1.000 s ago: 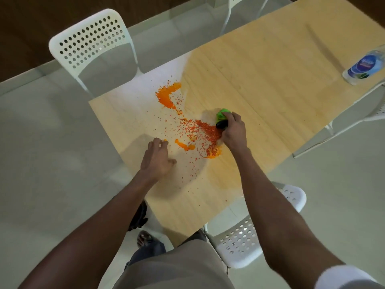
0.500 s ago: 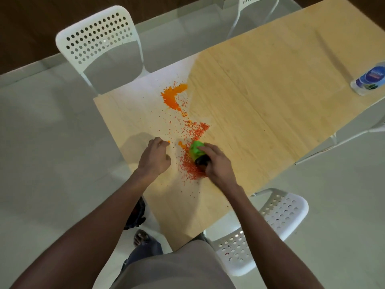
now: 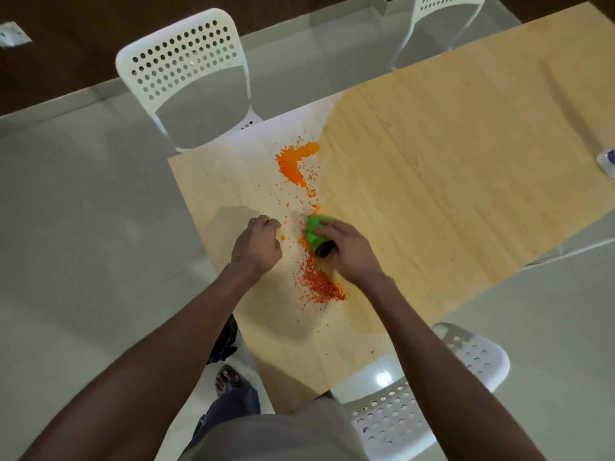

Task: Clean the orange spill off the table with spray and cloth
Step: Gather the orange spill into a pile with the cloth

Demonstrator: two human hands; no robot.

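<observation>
Fingers of the right hand [image 3: 349,252] curl around a bunched green cloth [image 3: 314,232], pressing it on the pale wooden bench [image 3: 466,161] amid orange spill [image 3: 319,281]. The left hand [image 3: 258,242], loosely curled and holding nothing, rests knuckles-down beside it.

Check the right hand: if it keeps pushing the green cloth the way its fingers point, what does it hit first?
The right hand points up-left across the table. First in line look to be the scattered orange specks just past the green cloth, then likely the solid orange splat. The exact heading is uncertain.
</observation>
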